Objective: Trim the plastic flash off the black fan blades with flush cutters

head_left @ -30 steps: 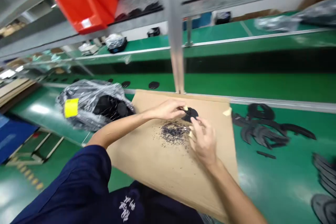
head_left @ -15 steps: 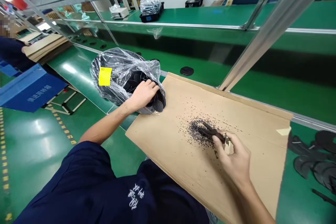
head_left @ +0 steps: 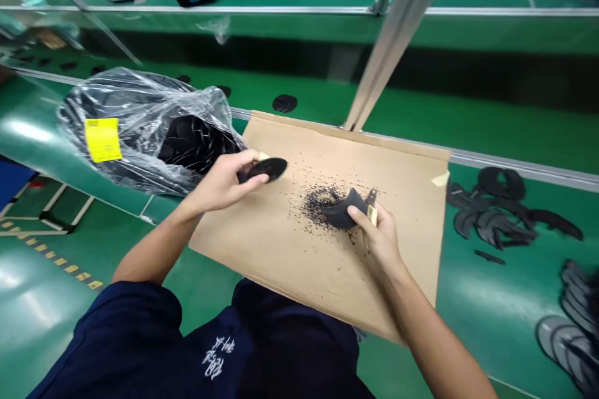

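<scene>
My left hand point(head_left: 222, 182) is closed on a flat round black part point(head_left: 266, 169), held just outside the mouth of a clear plastic bag point(head_left: 140, 128) full of similar black parts. My right hand point(head_left: 380, 234) is closed on a curved black piece point(head_left: 344, 211) together with a small tool with a pale handle point(head_left: 372, 209). It hovers beside a heap of tiny black scraps point(head_left: 318, 202) on a brown cardboard sheet point(head_left: 299, 255) lying across my lap and the bench edge.
Trimmed black pieces point(head_left: 496, 218) lie on the green bench to the right, with more stacked at the far right point(head_left: 571, 330). A slanted metal post point(head_left: 397, 25) rises behind the cardboard. Single black discs point(head_left: 284, 103) sit on the green conveyor. A yellow label point(head_left: 103, 139) marks the bag.
My left hand has drawn a black round part out of the bag toward the cardboard. My right hand now holds a curved black piece beside the scrap heap. The camera has tilted down.
</scene>
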The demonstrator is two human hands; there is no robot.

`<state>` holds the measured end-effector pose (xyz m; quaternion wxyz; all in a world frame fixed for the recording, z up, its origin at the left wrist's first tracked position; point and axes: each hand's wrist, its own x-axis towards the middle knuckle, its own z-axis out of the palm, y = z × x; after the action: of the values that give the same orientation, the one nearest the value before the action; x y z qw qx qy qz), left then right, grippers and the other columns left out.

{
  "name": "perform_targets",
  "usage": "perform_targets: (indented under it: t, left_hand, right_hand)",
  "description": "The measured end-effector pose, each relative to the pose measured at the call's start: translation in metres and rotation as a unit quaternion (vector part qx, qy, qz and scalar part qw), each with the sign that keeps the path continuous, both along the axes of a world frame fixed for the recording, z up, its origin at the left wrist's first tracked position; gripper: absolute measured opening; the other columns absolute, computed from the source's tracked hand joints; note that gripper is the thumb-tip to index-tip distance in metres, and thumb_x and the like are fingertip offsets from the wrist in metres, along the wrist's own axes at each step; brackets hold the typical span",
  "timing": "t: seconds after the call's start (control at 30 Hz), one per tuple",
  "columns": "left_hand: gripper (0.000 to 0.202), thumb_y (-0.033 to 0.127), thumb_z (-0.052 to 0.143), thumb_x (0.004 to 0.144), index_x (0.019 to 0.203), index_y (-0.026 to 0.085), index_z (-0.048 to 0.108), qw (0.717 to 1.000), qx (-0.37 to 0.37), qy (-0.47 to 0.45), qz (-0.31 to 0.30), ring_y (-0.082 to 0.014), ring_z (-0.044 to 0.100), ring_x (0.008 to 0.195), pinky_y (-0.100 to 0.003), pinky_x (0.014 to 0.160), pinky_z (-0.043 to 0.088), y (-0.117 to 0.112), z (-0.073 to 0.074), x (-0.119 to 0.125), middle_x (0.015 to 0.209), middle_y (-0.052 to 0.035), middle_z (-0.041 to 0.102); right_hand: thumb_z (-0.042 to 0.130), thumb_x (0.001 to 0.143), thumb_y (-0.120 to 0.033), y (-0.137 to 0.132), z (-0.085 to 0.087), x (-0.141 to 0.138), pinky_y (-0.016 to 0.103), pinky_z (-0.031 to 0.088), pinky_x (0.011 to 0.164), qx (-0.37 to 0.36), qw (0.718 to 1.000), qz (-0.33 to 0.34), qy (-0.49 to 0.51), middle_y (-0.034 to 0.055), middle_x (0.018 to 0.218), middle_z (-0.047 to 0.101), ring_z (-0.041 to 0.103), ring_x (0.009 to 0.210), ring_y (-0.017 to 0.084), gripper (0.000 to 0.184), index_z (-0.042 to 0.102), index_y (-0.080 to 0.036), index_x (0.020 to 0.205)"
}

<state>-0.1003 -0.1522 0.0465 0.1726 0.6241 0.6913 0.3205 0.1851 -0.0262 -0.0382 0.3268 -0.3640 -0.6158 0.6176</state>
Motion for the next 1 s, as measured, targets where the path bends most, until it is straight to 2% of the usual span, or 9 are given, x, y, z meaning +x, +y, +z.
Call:
perform_targets:
  t: [0.1,0.23,0.37,0.57,0.67,0.73,0.8,0.87,1.0]
  left_hand:
    - [0.027,0.04,0.067,0.09,0.105,0.018,0.066,0.971,0.012,-0.239,-0.027,-0.0136,0.063,0.08,-0.024,0.068,0.052,0.021,-0.03,0.043,0.094,-0.0037,0.069]
    - [0.037,0.042,0.073,0.084,0.11,0.017,0.069,0.896,-0.052,-0.44,-0.019,-0.0122,0.064,0.075,-0.023,0.061,0.054,0.047,-0.069,0.079,0.101,-0.0078,0.072]
    - [0.04,0.042,0.075,0.081,0.11,0.015,0.068,0.858,-0.067,-0.509,0.019,-0.0143,0.068,0.083,-0.023,0.066,0.058,0.054,-0.089,0.09,0.104,-0.009,0.073]
    - [0.04,0.04,0.077,0.081,0.111,0.02,0.058,0.861,-0.061,-0.504,0.027,-0.014,0.07,0.087,-0.024,0.069,0.059,0.051,-0.097,0.09,0.113,-0.0067,0.073]
    - [0.037,0.037,0.076,0.082,0.109,0.02,0.059,0.879,-0.028,-0.473,0.051,-0.0177,0.07,0.102,-0.03,0.087,0.06,0.049,-0.098,0.085,0.115,-0.0065,0.073]
    - [0.031,0.037,0.073,0.084,0.107,0.02,0.062,0.899,-0.005,-0.434,0.056,-0.0185,0.069,0.106,-0.034,0.096,0.058,0.048,-0.097,0.082,0.113,-0.0063,0.073]
    - [0.028,0.038,0.07,0.087,0.108,0.02,0.064,0.916,0.016,-0.398,0.051,-0.0184,0.068,0.107,-0.035,0.098,0.057,0.045,-0.095,0.081,0.114,-0.0064,0.073]
    - [0.031,0.038,0.072,0.088,0.112,0.02,0.064,0.923,0.043,-0.378,0.052,-0.0179,0.068,0.107,-0.034,0.097,0.058,0.043,-0.092,0.081,0.116,-0.0068,0.072]
    - [0.035,0.042,0.074,0.088,0.113,0.021,0.061,0.92,0.064,-0.385,0.041,-0.0164,0.07,0.098,-0.03,0.087,0.06,0.041,-0.088,0.087,0.11,-0.0061,0.073]
  right_hand:
    - [0.071,0.086,-0.056,-0.004,-0.001,0.004,0.03,0.047,0.064,0.043,0.999,0.013,-0.02,-0.0007,0.077,0.062,0.055,0.068,0.016,0.036,0.062,-0.021,0.088]
    - [0.063,0.094,-0.028,-0.005,-0.006,0.012,0.032,0.046,0.069,0.334,0.94,0.001,-0.073,0.002,0.084,0.069,0.06,0.075,0.017,0.006,0.063,-0.022,0.092]
    - [0.054,0.094,-0.009,0.001,-0.014,0.018,0.035,0.043,0.076,0.559,0.82,0.003,-0.12,0.0037,0.091,0.074,0.061,0.086,0.018,0.018,0.065,-0.024,0.094]
    - [0.054,0.093,-0.007,0.006,-0.019,0.018,0.036,0.045,0.079,0.609,0.775,0.0,-0.167,0.0025,0.096,0.076,0.063,0.091,0.018,0.023,0.066,-0.026,0.097]
    - [0.056,0.093,-0.008,0.004,-0.017,0.017,0.036,0.046,0.077,0.593,0.794,-0.003,-0.136,0.0037,0.095,0.076,0.064,0.089,0.019,0.019,0.065,-0.024,0.097]
    - [0.058,0.094,-0.012,0.001,-0.015,0.016,0.036,0.048,0.075,0.532,0.838,0.004,-0.116,0.0043,0.092,0.074,0.065,0.085,0.019,0.013,0.064,-0.023,0.096]
    - [0.062,0.095,-0.023,-0.002,-0.011,0.016,0.035,0.049,0.07,0.413,0.904,0.002,-0.111,0.0039,0.088,0.072,0.063,0.078,0.018,0.003,0.064,-0.022,0.095]
    - [0.067,0.093,-0.037,-0.005,-0.007,0.015,0.032,0.047,0.064,0.26,0.959,-0.014,-0.11,0.0016,0.081,0.067,0.059,0.07,0.016,0.015,0.064,-0.022,0.093]
    - [0.075,0.084,-0.054,-0.006,-0.004,0.01,0.03,0.048,0.064,0.03,0.997,-0.026,-0.059,-0.0011,0.076,0.063,0.056,0.068,0.015,0.034,0.064,-0.021,0.087]
